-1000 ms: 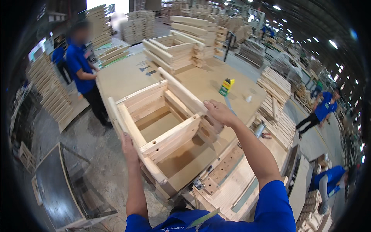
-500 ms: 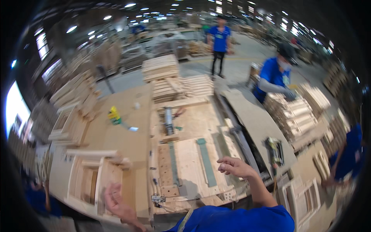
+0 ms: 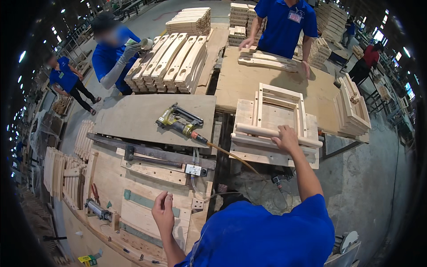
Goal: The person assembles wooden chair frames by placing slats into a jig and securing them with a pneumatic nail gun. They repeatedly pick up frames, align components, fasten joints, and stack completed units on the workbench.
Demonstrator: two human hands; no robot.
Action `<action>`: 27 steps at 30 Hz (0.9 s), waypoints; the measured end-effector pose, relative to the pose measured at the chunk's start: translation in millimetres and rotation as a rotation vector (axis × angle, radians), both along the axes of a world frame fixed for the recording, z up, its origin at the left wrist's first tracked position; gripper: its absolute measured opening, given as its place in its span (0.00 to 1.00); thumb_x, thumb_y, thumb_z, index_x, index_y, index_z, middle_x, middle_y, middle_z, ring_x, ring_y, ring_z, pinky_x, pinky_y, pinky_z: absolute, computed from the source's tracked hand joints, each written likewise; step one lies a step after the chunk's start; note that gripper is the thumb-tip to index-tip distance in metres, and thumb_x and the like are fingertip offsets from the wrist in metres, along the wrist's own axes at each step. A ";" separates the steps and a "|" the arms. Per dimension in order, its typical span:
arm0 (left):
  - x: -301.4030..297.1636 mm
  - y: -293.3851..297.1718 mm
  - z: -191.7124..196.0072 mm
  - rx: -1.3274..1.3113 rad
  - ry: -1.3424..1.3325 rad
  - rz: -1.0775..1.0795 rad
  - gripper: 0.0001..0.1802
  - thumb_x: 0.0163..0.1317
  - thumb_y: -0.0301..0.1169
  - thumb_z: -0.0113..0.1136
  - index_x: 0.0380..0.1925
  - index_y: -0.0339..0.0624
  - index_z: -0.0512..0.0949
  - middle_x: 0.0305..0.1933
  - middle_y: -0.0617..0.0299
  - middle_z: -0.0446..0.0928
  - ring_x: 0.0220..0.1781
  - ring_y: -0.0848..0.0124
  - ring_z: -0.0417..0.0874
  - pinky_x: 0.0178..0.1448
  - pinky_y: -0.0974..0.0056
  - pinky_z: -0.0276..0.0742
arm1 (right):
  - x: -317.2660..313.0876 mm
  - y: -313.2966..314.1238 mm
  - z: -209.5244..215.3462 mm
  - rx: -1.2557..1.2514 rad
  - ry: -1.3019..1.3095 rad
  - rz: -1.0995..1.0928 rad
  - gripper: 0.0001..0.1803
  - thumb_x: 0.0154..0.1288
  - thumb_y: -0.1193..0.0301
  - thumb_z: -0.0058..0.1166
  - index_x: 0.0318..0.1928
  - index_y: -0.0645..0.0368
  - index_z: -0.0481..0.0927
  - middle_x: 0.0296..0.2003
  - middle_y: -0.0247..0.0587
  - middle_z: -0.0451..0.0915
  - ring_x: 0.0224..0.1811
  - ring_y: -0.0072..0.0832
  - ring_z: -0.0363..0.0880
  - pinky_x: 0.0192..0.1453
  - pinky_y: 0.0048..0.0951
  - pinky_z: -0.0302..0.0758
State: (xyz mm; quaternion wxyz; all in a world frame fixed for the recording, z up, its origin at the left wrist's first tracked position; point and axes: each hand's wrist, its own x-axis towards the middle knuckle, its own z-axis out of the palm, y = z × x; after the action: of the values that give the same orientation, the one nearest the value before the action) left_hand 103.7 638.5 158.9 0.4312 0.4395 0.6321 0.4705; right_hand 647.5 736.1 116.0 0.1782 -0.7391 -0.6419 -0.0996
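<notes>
My right hand [image 3: 287, 139] reaches out to the right, its fingers curled over a pale round wooden rail [image 3: 258, 130]. This rail lies beside a second rail [image 3: 253, 141], across the near part of a wooden frame [image 3: 304, 107] on flat boards [image 3: 242, 110]. My left hand [image 3: 163, 211] hangs over the wooden jig bench [image 3: 138, 213], its fingers loosely bent and apart with nothing in them. Under and beside it run green strips [image 3: 144, 199] on the jig. A hammer [image 3: 151, 159] lies on a drilled wooden piece [image 3: 155, 171] farther back.
A nail gun [image 3: 180, 122] with an orange hose lies on the grey board [image 3: 133, 115]. Across from me one co-worker [image 3: 287, 26] stands at slats [image 3: 267, 61]; another [image 3: 113, 55] works by stacked slats [image 3: 178, 58]. More frames [image 3: 353, 107] stand at right.
My view has swung to the right. My right hand, empty above the jig before, is now on the wooden rail. My left hand has moved from beside the left-hand frame to over the jig.
</notes>
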 end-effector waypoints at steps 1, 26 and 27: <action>5.1 7.8 -3.9 -0.004 0.002 -0.026 0.18 0.77 0.29 0.64 0.59 0.27 0.81 0.49 0.54 0.87 0.50 0.73 0.85 0.57 0.67 0.80 | 12.3 1.9 -0.8 -0.141 0.053 0.029 0.25 0.63 0.54 0.74 0.53 0.56 0.85 0.42 0.52 0.87 0.49 0.54 0.86 0.54 0.52 0.81; -5.3 -40.4 14.8 0.391 0.965 -0.061 0.29 0.53 0.34 0.75 0.58 0.52 0.81 0.55 0.57 0.80 0.60 0.52 0.81 0.63 0.48 0.78 | -333.2 89.7 156.9 -0.842 1.863 1.084 0.35 0.85 0.45 0.44 0.71 0.63 0.69 0.41 0.37 0.80 0.29 0.27 0.83 0.28 0.32 0.82; -19.3 -54.4 -7.5 0.273 0.977 -0.055 0.27 0.53 0.33 0.73 0.56 0.52 0.81 0.49 0.59 0.81 0.55 0.55 0.83 0.59 0.50 0.79 | -369.3 84.0 147.3 -0.820 1.726 1.060 0.32 0.84 0.47 0.49 0.69 0.61 0.71 0.41 0.36 0.80 0.31 0.26 0.83 0.30 0.30 0.83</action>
State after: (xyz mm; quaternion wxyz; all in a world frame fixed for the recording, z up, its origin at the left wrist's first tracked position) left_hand 84.4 584.0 151.3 0.0359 0.6770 0.6811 0.2765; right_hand 278.2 820.1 263.3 0.3288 -0.1931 -0.5219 0.7631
